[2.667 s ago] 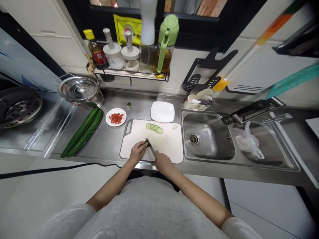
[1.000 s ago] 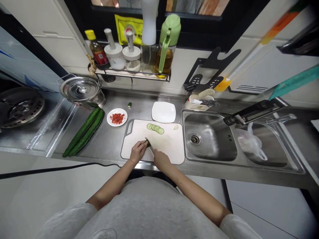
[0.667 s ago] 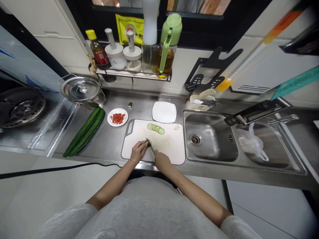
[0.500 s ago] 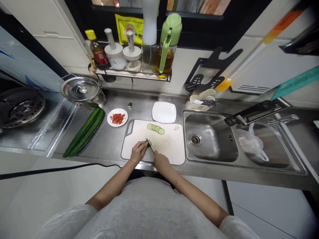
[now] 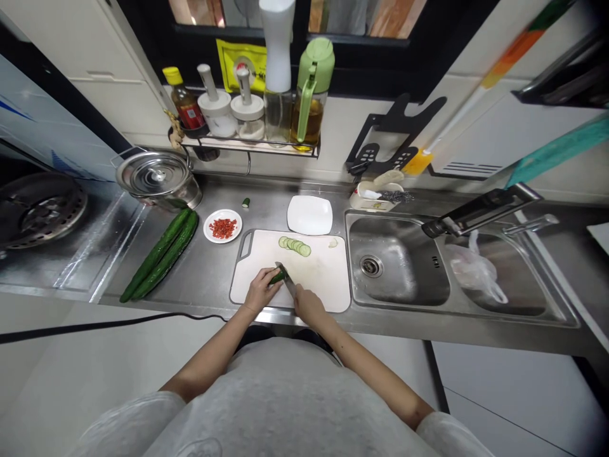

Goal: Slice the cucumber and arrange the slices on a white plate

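Note:
On the white cutting board [image 5: 314, 285] my left hand [image 5: 259, 289] grips a short dark green piece of cucumber [image 5: 277, 277], its fingers covering part of it. My right hand [image 5: 309, 306] is wrapped round the handle of a knife [image 5: 288, 281], whose blade lies against the right end of that piece. Farther up the board, a row of overlapping cucumber slices [image 5: 295, 245] lies flat. A thin pale scrap [image 5: 332, 242] rests near the board's upper right corner.
Two whole cucumbers [image 5: 162, 257] lie left of the board. Behind it are a plate of chopped red pieces [image 5: 222, 226], a cucumber end [image 5: 245, 202] and a white square plate [image 5: 309, 214]. A steel pot [image 5: 159, 178] stands back left; the double sink [image 5: 399, 266] adjoins on the right.
The knife blade has tilted and shows more of its flat side. More of the cucumber piece shows past my left fingers. The whole view has shifted slightly.

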`<act>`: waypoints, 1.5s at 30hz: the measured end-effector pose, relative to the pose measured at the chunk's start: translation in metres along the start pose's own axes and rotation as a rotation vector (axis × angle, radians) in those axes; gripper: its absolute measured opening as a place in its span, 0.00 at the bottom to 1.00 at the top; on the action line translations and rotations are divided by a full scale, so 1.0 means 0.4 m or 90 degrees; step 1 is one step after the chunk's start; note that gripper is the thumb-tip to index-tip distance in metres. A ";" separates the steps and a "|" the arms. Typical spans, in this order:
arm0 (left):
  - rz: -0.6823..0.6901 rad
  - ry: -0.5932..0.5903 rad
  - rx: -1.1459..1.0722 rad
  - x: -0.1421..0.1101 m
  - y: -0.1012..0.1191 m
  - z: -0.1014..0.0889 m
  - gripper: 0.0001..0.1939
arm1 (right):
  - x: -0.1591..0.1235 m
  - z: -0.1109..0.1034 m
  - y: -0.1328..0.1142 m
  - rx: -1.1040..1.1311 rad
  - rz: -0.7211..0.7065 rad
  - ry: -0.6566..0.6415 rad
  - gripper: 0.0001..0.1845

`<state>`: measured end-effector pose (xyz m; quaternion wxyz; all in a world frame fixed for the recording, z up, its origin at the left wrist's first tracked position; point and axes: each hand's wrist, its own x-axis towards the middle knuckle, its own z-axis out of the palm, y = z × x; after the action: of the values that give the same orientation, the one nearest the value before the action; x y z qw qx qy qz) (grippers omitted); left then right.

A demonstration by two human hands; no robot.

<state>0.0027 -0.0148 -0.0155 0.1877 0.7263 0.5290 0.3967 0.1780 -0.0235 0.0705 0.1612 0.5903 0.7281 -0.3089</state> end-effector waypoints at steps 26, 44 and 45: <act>0.000 0.017 0.018 -0.014 -0.013 0.002 0.19 | -0.100 -0.025 0.134 -0.114 -0.049 0.102 0.19; -0.015 0.028 0.005 -0.018 -0.016 0.009 0.18 | -0.021 -0.003 0.326 -0.123 -0.212 0.209 0.27; -0.011 0.031 0.006 -0.017 -0.015 0.009 0.18 | -0.018 -0.004 0.329 -0.127 -0.219 0.210 0.27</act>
<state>0.0010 -0.0183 -0.0244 0.1752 0.7126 0.5416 0.4100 0.3063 -0.0131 0.0419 0.0429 0.4815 0.8611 -0.1575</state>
